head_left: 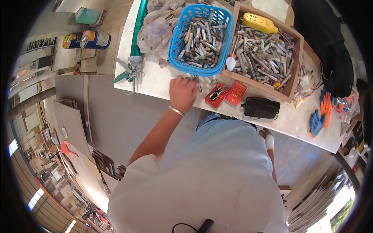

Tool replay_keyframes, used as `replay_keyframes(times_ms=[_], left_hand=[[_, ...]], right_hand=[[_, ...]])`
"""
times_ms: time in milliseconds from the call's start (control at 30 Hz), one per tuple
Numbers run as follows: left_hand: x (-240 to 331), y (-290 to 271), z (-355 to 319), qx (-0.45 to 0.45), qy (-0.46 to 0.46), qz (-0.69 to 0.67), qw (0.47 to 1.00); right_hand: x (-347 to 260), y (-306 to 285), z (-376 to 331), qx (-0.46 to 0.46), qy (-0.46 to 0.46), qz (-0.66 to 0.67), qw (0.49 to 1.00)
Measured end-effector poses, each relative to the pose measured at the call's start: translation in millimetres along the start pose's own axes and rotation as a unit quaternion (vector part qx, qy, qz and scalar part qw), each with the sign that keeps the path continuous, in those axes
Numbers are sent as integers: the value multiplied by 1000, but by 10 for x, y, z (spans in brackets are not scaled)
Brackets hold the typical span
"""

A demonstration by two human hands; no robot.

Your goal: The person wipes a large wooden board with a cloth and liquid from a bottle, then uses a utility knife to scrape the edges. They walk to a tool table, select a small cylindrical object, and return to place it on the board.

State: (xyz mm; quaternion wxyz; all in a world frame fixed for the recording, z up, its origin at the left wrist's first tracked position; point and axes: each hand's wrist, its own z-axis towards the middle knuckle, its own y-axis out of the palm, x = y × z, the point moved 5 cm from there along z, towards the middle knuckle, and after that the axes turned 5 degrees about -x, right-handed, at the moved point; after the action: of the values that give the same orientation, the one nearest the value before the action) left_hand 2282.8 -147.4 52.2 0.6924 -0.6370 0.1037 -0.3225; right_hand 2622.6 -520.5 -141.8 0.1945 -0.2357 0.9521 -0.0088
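My left hand, bare with a silver bangle at the wrist, is over the bench's near edge just below a blue plastic basket. Its fingers are curled closed; what they hold, if anything, is hidden. A short dark stick and other small pieces lie beside the fingertips. Short worn sticks in mixed greys and browns fill the basket. Down at my right side, my right hand wears a white glove with dark, dirty fingers. It is away from the bench top, and its grip is unclear.
Right of the basket stands a wooden tray of similar sticks, with a yellow power strip on top. Nearer lie two red boxes and a black case. Gloves, a rag and a green caulking gun flank them.
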Motion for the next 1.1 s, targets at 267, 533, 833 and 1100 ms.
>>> replay_keyframes(times_ms=[267, 533, 833, 1100], left_hand=[[174, 522, 151, -76, 28, 91, 993], [220, 558, 218, 11, 112, 163, 980], [316, -36, -239, -19, -234, -561, 794], [328, 35, -405, -65, -352, -834, 420]], right_hand=[[157, -140, 219, -152, -41, 39, 987], [1154, -945, 417, -39, -12, 23, 999], [1448, -1214, 45, 2, -17, -23, 1000], [1315, -1206, 32, -2, 11, -51, 999]])
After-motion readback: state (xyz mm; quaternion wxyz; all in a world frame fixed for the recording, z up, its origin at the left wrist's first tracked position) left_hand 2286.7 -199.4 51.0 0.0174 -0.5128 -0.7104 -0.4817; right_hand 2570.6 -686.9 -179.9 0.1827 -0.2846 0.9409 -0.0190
